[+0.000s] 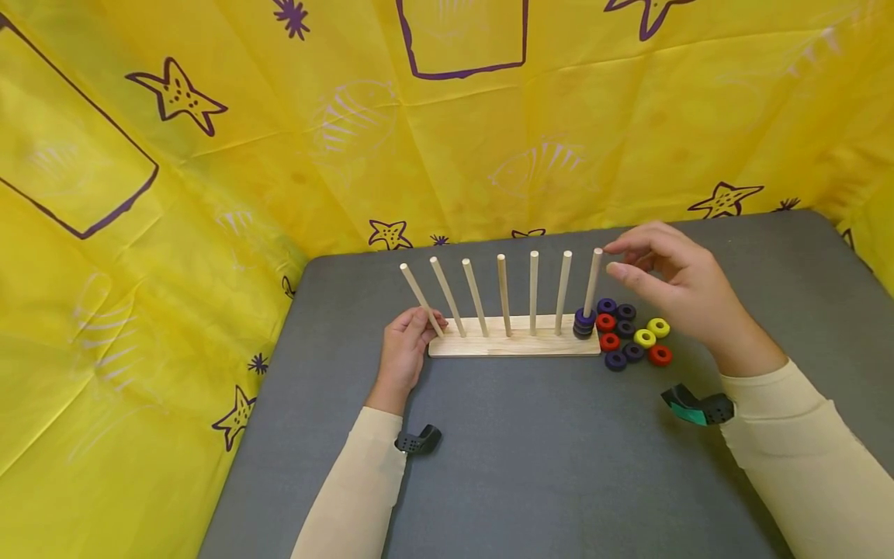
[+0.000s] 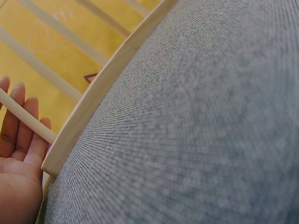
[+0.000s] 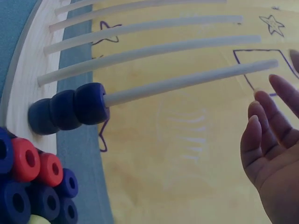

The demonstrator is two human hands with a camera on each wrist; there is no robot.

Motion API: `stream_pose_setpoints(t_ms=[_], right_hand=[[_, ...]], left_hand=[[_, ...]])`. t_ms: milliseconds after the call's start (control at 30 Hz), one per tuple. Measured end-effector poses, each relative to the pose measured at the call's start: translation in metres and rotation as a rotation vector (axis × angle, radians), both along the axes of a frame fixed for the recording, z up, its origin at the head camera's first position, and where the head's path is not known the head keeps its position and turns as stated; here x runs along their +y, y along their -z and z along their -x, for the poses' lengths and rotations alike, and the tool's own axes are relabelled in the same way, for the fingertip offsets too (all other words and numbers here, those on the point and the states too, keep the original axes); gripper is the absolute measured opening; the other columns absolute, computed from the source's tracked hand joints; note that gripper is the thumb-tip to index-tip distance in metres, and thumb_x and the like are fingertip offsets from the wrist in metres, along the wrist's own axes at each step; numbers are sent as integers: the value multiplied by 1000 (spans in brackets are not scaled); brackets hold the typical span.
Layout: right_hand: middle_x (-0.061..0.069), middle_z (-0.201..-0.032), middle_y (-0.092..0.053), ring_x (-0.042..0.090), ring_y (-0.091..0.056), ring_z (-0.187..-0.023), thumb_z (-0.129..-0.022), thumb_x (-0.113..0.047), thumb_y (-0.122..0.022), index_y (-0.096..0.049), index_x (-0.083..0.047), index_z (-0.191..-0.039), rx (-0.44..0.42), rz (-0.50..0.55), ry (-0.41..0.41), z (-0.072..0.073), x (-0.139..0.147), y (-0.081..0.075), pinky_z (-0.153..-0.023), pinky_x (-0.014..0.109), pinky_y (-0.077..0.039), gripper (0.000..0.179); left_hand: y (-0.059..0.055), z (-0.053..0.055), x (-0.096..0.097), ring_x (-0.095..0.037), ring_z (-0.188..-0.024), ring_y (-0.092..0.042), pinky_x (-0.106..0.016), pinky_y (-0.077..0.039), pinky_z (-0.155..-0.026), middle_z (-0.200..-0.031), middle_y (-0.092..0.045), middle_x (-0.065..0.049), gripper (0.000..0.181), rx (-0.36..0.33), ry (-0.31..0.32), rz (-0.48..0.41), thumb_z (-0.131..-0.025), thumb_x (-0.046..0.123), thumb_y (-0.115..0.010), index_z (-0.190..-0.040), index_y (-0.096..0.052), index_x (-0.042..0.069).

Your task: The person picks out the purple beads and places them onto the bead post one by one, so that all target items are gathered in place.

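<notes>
A pale wooden board point(image 1: 517, 345) bears a row of several upright pegs. Three dark blue rings point(image 3: 70, 109) are stacked at the foot of the rightmost peg point(image 3: 187, 84). Beside that peg's top, my right hand point(image 1: 673, 276) is raised, thumb and fingertips apart with nothing between them. My left hand point(image 1: 407, 345) is at the board's left end, by the foot of the leftmost peg point(image 1: 419, 295). In the left wrist view its loosely extended fingers point(image 2: 25, 126) lie behind that peg, and the thumb is out of sight.
Loose rings lie right of the board: several dark blue ones point(image 1: 615, 360), three red ones point(image 1: 660, 355) and two yellow ones point(image 1: 658, 328). They sit on a grey table point(image 1: 517, 450). A yellow patterned cloth point(image 1: 447, 155) hangs behind and at the sides.
</notes>
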State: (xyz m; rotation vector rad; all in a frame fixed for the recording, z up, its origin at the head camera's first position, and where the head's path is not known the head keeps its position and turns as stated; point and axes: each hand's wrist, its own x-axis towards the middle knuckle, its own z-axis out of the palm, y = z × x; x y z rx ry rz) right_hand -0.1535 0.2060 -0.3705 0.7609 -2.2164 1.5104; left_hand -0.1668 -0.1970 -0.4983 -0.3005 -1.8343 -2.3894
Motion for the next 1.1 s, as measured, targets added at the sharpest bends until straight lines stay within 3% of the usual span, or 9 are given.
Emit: stream_pose_setpoints(t_ms=[200, 433, 533, 633, 767, 1100], right_hand=[[12, -119, -71, 22, -63, -100, -110, 7, -55, -69, 12, -126, -71, 127, -89, 0, 5, 7, -87, 22, -52, 22], [17, -125, -70, 27, -62, -105, -120, -23, -41, -62, 17, -134, -107, 304, -264, 7, 15, 22, -90, 26, -51, 47], [20, -129, -68, 28, -62, -111, -121, -29, -39, -59, 17, -137, -113, 376, -363, 10, 19, 29, -93, 27, -50, 53], [21, -131, -67, 29, -62, -115, -121, -32, -38, -58, 16, -140, -124, 404, -401, 12, 22, 34, -95, 29, -50, 55], [20, -132, -67, 29, -62, -118, -121, -32, -38, -57, 15, -141, -153, 406, -386, 12, 27, 40, -97, 29, -49, 55], [20, -122, -71, 26, -66, -112, -119, -20, -45, -68, 3, -134, -249, 388, -170, 11, 33, 57, -94, 26, -51, 36]], left_hand=[[-1, -1, 0, -25, -101, -69, -38, -58, -94, -104, -72, -12, 41, -6, -5, 16, -116, 18, -59, -112, -63, -22], [-1, -1, -1, -25, -101, -71, -39, -57, -94, -105, -72, -13, 30, -11, 2, -5, -115, 16, -59, -107, -71, -10], [-1, -1, -1, -25, -101, -71, -39, -57, -94, -105, -72, -13, 26, -12, 3, -16, -115, 16, -59, -105, -74, -3], [-1, -1, -1, -25, -101, -70, -39, -57, -94, -105, -71, -13, 25, -12, 5, -19, -115, 16, -59, -104, -75, 0], [-1, -1, 0, -24, -101, -70, -38, -57, -94, -105, -71, -13, 26, -8, 3, -7, -115, 16, -59, -105, -74, -2], [-1, -1, 0, -24, -101, -69, -36, -58, -93, -104, -72, -13, 26, -9, -7, 10, -115, 18, -60, -105, -74, -2]])
